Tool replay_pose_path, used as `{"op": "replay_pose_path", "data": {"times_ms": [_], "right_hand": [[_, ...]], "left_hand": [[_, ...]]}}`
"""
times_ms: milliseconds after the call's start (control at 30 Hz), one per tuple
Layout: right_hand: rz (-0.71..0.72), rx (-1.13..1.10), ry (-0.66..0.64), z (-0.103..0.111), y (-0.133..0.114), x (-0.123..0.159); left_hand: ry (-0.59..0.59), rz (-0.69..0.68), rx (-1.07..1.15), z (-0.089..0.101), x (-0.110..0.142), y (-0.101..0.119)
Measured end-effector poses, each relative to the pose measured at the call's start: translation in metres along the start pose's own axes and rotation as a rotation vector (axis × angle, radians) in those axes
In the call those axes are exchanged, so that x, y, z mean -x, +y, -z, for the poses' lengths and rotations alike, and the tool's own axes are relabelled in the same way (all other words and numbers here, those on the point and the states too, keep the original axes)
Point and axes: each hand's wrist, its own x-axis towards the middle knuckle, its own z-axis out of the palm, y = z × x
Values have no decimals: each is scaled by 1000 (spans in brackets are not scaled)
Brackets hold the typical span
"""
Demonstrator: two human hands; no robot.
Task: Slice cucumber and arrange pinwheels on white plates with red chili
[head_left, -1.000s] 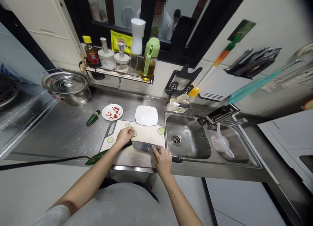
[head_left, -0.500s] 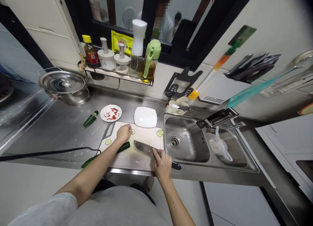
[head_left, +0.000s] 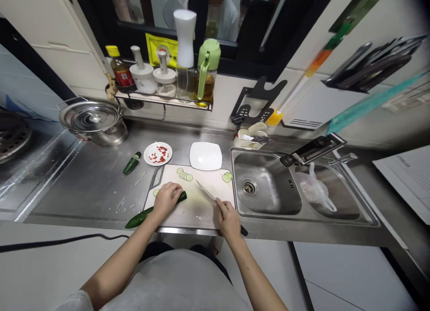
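My left hand (head_left: 168, 198) rests with curled fingers over a dark green cucumber (head_left: 139, 218), whose cut end shows past the fingertips. The hand hides the cucumber's middle. In my right hand (head_left: 229, 219) is a kitchen knife (head_left: 207, 191), its blade pointing up and left over the white cutting board (head_left: 208, 214), just right of the cucumber's end. A row of overlapping cucumber slices (head_left: 184, 174) lies near the board's back edge. A few more slices (head_left: 227, 177) sit at its right corner, and one slice (head_left: 156, 192) is partly behind my left hand.
Behind the board stand a white plate (head_left: 205, 157) and a round plate with red pieces (head_left: 148, 157). A cucumber piece (head_left: 131, 166) lies left. A double sink (head_left: 268, 212) is on the right, a lidded steel pot (head_left: 114, 134) at back left, and a bottle rack (head_left: 154, 99) above.
My left hand has moved from the slices at the back of the board down onto the cucumber. The row of slices is now uncovered. The knife has turned more edge-on. The view has shifted.
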Motion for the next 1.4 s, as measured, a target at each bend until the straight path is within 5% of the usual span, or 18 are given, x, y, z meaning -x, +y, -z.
{"op": "replay_pose_path", "data": {"times_ms": [433, 1200, 1400], "right_hand": [[-255, -321, -144, 3, -20, -11], [-298, -406, -176, 2, -28, -6], [-323, -412, -219, -3, -37, -3]], "left_hand": [[-37, -114, -136, -9, 30, -9], [-61, -69, -277, -6, 35, -9], [-149, -56, -242, 0, 31, -14]]}}
